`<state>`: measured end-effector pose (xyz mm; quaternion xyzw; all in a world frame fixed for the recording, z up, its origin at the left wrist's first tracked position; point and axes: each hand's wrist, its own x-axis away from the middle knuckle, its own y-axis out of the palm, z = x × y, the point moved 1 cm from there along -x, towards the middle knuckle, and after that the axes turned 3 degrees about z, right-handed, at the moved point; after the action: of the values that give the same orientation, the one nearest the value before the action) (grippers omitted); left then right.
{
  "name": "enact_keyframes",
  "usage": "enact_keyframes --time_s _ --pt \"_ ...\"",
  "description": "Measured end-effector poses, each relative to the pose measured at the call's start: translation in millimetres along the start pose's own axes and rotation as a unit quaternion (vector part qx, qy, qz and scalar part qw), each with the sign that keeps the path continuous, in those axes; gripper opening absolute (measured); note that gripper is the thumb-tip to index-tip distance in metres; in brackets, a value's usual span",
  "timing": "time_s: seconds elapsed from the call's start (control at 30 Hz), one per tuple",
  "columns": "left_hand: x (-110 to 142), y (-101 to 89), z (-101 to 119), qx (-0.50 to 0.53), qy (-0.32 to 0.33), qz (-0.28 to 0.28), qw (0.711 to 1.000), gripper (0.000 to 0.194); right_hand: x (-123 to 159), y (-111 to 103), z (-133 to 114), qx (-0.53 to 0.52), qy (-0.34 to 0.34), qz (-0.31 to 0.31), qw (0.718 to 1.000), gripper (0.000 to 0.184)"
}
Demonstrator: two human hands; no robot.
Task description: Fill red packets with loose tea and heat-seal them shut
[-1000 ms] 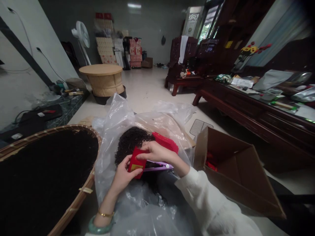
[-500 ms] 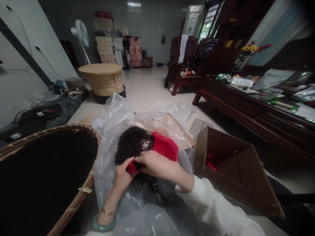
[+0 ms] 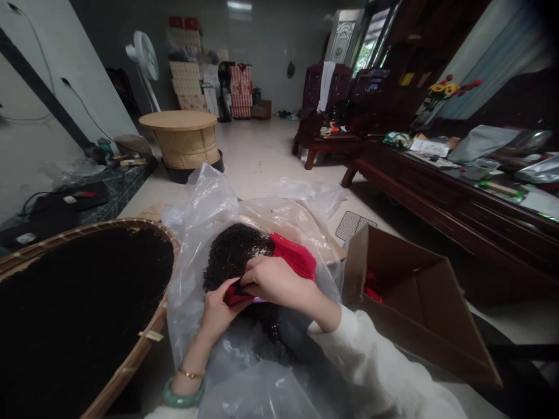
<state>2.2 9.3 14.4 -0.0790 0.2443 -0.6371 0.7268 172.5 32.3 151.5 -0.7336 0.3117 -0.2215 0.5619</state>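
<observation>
My left hand (image 3: 220, 305) grips a small red packet (image 3: 236, 295) with its mouth turned up. The fingers of my right hand (image 3: 273, 282) are pinched together at that mouth, on dark, thin dried leaves that look like tea; how many is hidden. Behind my hands lies a heap of the same tea leaves (image 3: 233, 250) on a clear plastic sheet (image 3: 192, 262). A fanned row of red packets (image 3: 294, 256) rests against the heap's right side, partly covered by my right hand. A purple edge shows under my right palm.
At left stands a wide woven tray (image 3: 151, 336) full of dark leaves. An open cardboard box (image 3: 437, 297) with some red packets inside stands at right, near a wire rack (image 3: 356, 226). Farther off are a round basket table (image 3: 179, 120), a fan (image 3: 144, 55) and a long dark wooden table (image 3: 419, 186).
My right hand has shifted slightly up and its fingertips have come to the packet's mouth. The left hand keeps its hold on the packet, which is tilted a little differently.
</observation>
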Motion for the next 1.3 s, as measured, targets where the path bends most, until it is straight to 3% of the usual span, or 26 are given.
enact_keyframes --time_s 0.23,0.4,0.53,0.63,0.73,0.8,0.87,0.97,1.03,1.17,1.3 --pt "0.5 1.0 6.4 0.024 -0.02 -0.009 0.999 0.043 0.1 3.4 12.3 -0.094 -0.055 0.059 0.992 0.013" --pt "0.3 1.5 2.6 0.029 -0.038 -0.005 0.999 0.045 -1.0 1.4 22.0 -0.225 -0.081 0.116 0.964 0.009" --pt "1.1 -0.3 1.0 0.047 -0.028 -0.009 0.998 0.047 -4.2 2.1 38.9 -0.308 0.016 0.202 0.93 0.012" --pt "1.8 -3.3 5.7 0.048 -0.012 -0.009 0.999 0.04 0.4 2.3 46.4 -0.235 0.086 0.27 0.93 0.026" --pt "2.0 -6.1 13.0 0.062 0.008 -0.011 0.998 0.032 12.3 2.5 37.5 -0.199 -0.001 0.27 0.942 0.034" --pt "1.9 -7.0 16.9 0.073 0.007 -0.007 0.997 0.031 20.2 5.0 26.1 -0.197 -0.104 0.218 0.95 0.032" --pt "2.0 -7.0 19.9 0.075 -0.013 0.005 0.997 0.031 23.9 10.2 17.2 -0.168 -0.145 0.165 0.961 0.032" --pt "2.8 -6.1 25.4 0.081 -0.071 -0.004 0.994 0.033 18.9 20.7 14.1 -0.159 -0.1 0.131 0.973 0.019" --pt "3.5 -5.9 30.9 0.108 -0.116 -0.04 0.987 0.04 11.5 27.2 17.6 -0.207 -0.057 0.147 0.966 0.016" --pt "4.2 -8.2 41.1 0.176 -0.172 -0.109 0.963 0.056 -1.6 39.0 29.8 -0.336 0.046 0.204 0.918 0.018" --pt "5.2 -10.0 39.9 0.204 -0.211 -0.176 0.94 0.055 -7.0 50.5 41.1 -0.424 0.134 0.214 0.869 0.018"
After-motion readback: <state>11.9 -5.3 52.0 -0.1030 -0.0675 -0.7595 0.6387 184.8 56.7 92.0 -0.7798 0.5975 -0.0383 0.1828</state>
